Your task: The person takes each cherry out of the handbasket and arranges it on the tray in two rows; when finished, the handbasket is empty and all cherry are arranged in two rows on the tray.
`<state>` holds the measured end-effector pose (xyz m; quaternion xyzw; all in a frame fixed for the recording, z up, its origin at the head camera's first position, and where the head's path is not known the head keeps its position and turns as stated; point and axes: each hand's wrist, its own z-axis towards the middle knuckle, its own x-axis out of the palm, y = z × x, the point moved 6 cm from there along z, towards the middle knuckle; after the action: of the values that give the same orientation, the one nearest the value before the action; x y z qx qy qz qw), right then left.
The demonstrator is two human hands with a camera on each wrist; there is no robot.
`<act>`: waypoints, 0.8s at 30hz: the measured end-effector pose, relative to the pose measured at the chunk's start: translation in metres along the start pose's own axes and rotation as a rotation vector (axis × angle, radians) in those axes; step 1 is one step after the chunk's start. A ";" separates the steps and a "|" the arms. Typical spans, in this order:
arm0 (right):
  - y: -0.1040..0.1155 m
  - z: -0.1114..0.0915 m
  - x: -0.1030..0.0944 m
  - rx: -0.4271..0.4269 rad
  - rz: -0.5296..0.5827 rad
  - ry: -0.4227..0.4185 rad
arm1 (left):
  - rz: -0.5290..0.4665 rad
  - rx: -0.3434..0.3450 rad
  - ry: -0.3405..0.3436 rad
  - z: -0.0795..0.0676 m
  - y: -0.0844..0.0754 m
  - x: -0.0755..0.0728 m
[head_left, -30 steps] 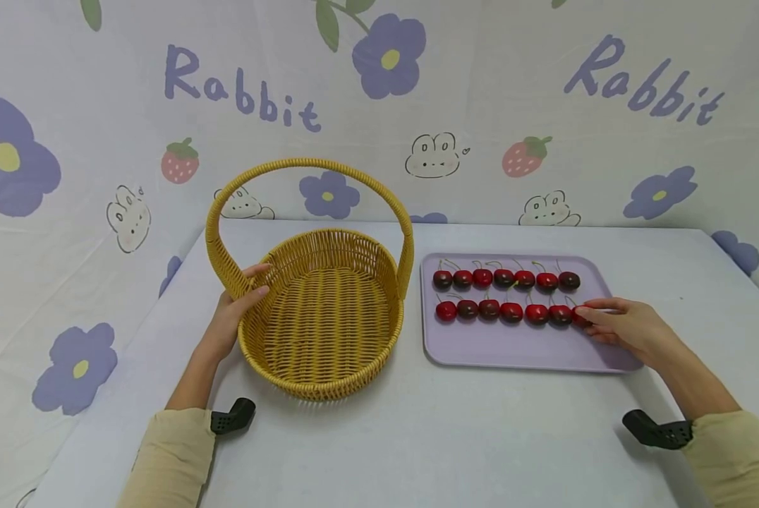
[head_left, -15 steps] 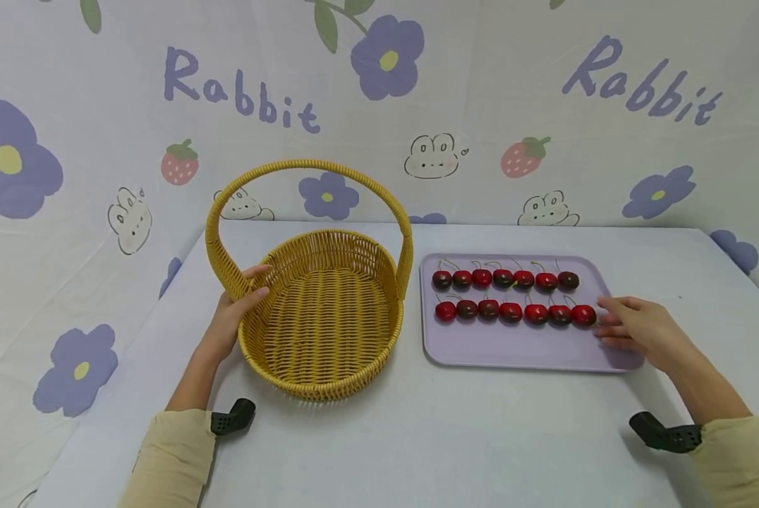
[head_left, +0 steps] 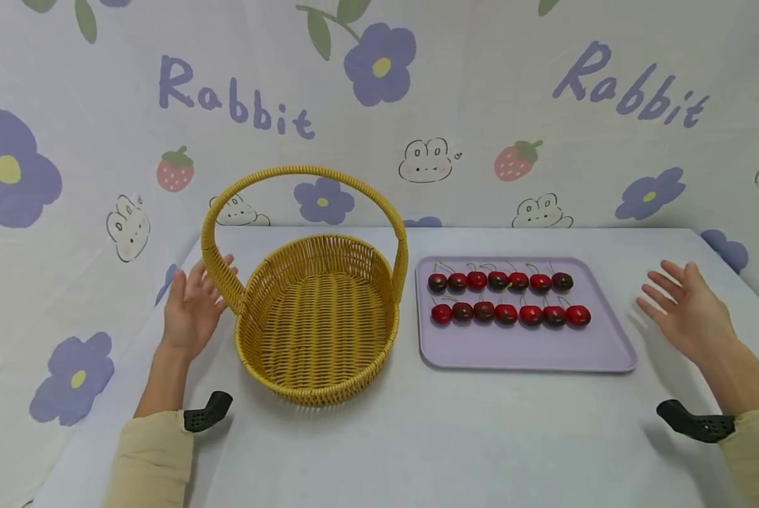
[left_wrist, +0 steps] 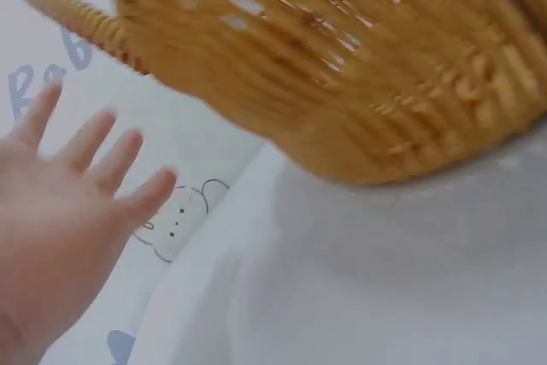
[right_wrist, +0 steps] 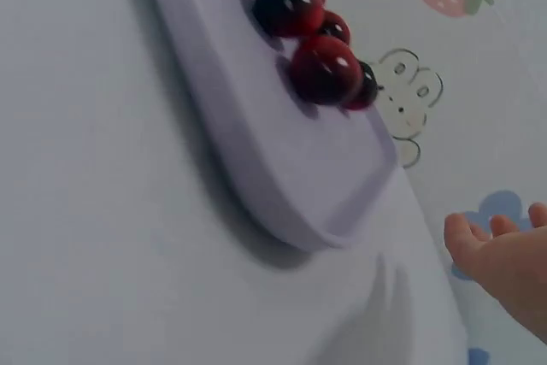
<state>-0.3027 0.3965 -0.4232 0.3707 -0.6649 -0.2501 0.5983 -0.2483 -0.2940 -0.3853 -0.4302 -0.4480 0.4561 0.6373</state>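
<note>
A yellow woven basket with a tall arched handle stands on the table, nothing inside it. My left hand is off to its left, palm up with fingers spread, holding nothing; the left wrist view shows a gap between this hand and the basket. To the right lies a lilac tray bearing two rows of cherries with stems. Beyond the tray's right side my right hand is raised, fingers loosely extended and holding nothing. The right wrist view shows the nearest cherry apart from it.
A white table carries the basket and tray side by side, a narrow strip between them. Behind them hangs a cloth printed with flowers, rabbits and strawberries. Black wrist mounts sit at both sleeves.
My left hand has let go of the basket's side and moved left. My right hand has left the row's end cherry and moved right, off the tray. The view has shifted slightly.
</note>
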 end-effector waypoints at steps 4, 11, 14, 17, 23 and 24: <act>0.032 0.035 -0.034 -0.132 -0.308 -0.021 | 0.047 -0.048 -0.134 0.011 -0.014 -0.021; 0.091 0.021 0.052 -0.298 -1.244 -0.130 | 0.415 -0.115 -0.203 0.046 -0.062 -0.047; 0.111 0.012 0.091 -0.362 -1.568 -0.149 | 0.770 -0.128 -0.132 0.067 -0.097 -0.040; 0.130 0.016 0.107 -0.347 -1.778 -0.232 | 1.056 -0.146 -0.069 0.086 -0.129 -0.028; 0.162 0.037 0.137 -0.294 -2.072 -0.293 | 1.347 -0.253 -0.031 0.112 -0.172 -0.010; 0.165 0.039 0.144 -0.299 -2.093 -0.283 | 1.372 -0.275 -0.033 0.115 -0.177 -0.007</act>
<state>-0.3746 0.3775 -0.2136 0.6478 -0.0418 -0.7595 0.0424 -0.3254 -0.3220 -0.1913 -0.6856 -0.1384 0.7012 0.1383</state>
